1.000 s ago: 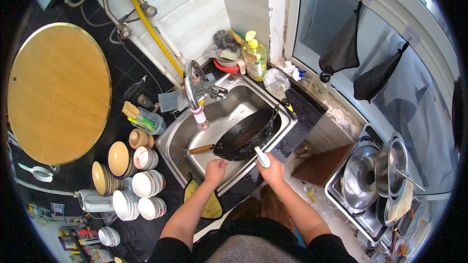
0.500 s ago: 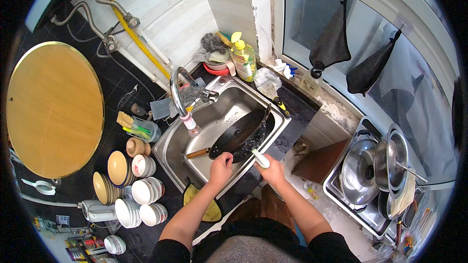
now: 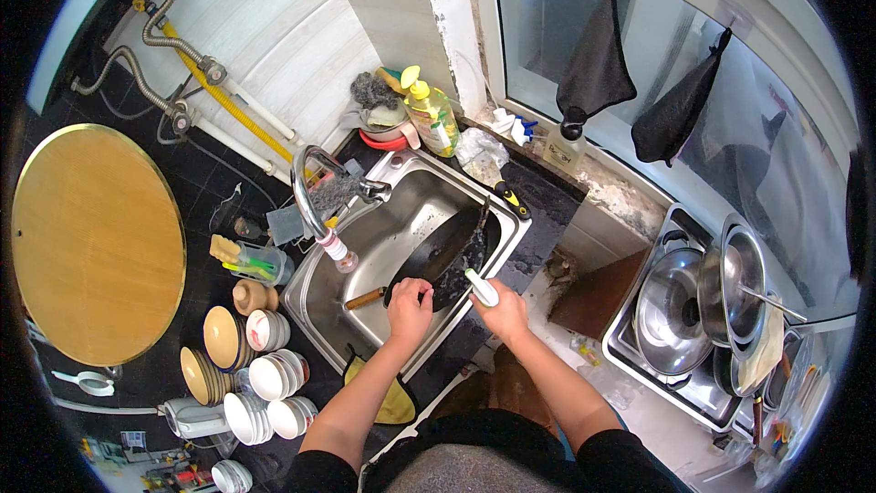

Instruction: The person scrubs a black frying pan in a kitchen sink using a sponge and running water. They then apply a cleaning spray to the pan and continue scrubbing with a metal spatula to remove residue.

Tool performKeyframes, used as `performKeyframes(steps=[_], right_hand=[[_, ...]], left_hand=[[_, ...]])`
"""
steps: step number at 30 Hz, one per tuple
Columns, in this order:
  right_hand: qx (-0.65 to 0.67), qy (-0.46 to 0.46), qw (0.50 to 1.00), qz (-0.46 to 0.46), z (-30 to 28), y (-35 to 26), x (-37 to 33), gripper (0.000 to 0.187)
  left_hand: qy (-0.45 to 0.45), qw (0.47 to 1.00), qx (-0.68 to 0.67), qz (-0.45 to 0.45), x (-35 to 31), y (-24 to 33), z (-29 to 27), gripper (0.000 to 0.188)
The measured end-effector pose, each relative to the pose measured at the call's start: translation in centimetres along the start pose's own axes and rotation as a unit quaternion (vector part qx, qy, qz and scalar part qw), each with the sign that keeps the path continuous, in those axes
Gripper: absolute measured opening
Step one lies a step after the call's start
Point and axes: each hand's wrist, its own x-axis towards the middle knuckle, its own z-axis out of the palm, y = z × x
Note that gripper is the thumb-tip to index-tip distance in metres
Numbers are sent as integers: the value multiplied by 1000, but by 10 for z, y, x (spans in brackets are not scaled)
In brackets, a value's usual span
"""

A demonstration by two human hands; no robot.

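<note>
A black wok lies tilted in the steel sink, its wooden handle pointing left. My left hand is closed at the wok's near rim, fingers curled over the edge. My right hand is closed on a white-handled tool held over the wok's right side. The tool's working end cannot be made out against the dark wok. Above the sink's left part hangs the curved faucet, with a pinkish nozzle.
Stacked bowls and a cup with utensils stand left of the sink, near a round wooden board. A soap bottle and a yellow-black tool sit behind. Metal pans rest on the stove at right.
The view has shifted slightly. My left hand has moved a little along the wok's near rim, and my right hand still holds the white-handled tool.
</note>
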Motion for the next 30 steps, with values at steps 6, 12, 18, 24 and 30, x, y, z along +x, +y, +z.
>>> performKeyframes(steps=[6, 12, 18, 24, 30], right_hand=[[58, 31, 998, 12, 3, 7, 6, 37], [40, 19, 999, 0, 1, 6, 6, 37], [24, 0, 1000, -12, -1, 7, 5, 33], [25, -15, 999, -15, -2, 8, 5, 34], [62, 55, 996, 16, -1, 13, 15, 34]], left_hand=[[6, 1000, -20, -14, 3, 2, 2, 7], [5, 999, -32, -3, 8, 7, 2, 11], [32, 999, -36, 14, 9, 5, 8, 16], [27, 991, -116, -53, 15, -23, 15, 19], [-2, 993, -98, -63, 19, -8, 13, 19]])
